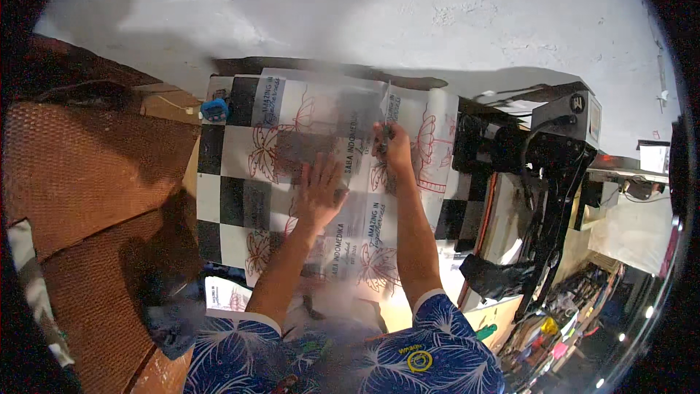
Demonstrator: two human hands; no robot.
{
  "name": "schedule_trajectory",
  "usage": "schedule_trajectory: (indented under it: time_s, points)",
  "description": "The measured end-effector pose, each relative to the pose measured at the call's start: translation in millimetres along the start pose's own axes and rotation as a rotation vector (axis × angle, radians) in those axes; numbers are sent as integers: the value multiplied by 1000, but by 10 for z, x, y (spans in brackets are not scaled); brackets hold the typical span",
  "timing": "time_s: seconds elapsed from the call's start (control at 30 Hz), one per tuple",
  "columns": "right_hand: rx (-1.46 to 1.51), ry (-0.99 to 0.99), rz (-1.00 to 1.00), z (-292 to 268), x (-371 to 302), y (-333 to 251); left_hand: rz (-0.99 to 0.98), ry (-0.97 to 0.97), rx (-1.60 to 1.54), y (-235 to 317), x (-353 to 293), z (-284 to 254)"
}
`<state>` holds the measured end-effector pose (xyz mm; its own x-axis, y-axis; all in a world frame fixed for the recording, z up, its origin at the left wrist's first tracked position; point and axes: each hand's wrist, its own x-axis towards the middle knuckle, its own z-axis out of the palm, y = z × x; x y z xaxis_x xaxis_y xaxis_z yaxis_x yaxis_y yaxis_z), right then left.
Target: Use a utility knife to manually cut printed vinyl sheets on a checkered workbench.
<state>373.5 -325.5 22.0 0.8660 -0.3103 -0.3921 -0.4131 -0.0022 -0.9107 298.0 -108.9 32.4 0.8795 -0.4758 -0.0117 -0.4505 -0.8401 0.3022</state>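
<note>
A large translucent printed sheet [350,211], with red palm drawings and dark lettering, lies over a black-and-white checkered table top [211,197]. My left hand [322,188] rests on it near the middle with its fingers spread. To the right, my right hand [394,147] is closed around the dark handles of what look like scissors [387,120]. Their thin blades point away from me along the sheet. How far the blades overlap the sheet is hard to make out.
At the table's far left corner sits a small blue object [214,110]. A black and grey press machine [565,128] stands right of the table. Brown woven panels [102,168] are on the left. A white wall [408,14] rises behind. Folded printed cloth [226,294] lies at the near left.
</note>
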Motion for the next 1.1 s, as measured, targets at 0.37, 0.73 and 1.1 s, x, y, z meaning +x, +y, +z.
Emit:
schedule_trajectory:
  time_s: [0.37,0.73,1.1]
  points:
    - [462,-324,90,-178,-612,-2,12,-17,-22,-33,-2,68]
    - [257,-259,153,-127,-473,-131,-12,-26,-16,3,19,41]
    - [299,-264,94,-161,-425,-145,17,1,-33,14,32,1]
